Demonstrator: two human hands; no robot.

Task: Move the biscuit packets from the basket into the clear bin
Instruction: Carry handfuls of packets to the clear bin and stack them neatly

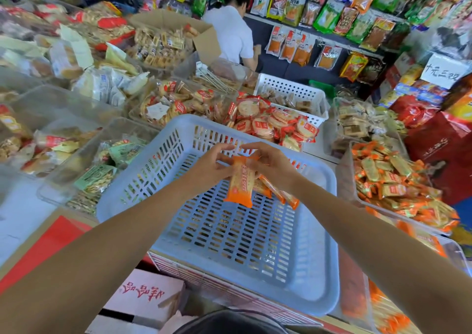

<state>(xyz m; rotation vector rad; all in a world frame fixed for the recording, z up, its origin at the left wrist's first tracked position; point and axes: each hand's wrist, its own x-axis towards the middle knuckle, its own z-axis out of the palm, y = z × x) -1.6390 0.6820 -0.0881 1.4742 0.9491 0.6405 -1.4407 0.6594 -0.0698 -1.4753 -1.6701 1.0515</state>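
A pale blue slotted basket [178, 152] stands in front of me, its floor bare. Over its far half both my hands hold orange biscuit packets. My left hand [204, 170] grips the upper end of one orange packet [240, 183] that hangs down. My right hand [273, 165] holds a few more orange packets [281, 193] that fan out below it, its fingertips meeting those of my left hand. The clear bin [344, 170] to the right is heaped with the same orange packets.
Clear bins of other snacks fill the counter on the left and behind. A white basket [293, 88] stands further back beside a pile of red round biscuit packs [268, 121]. A person in white stands at the back by hanging snack bags. Red boxes sit at the right.
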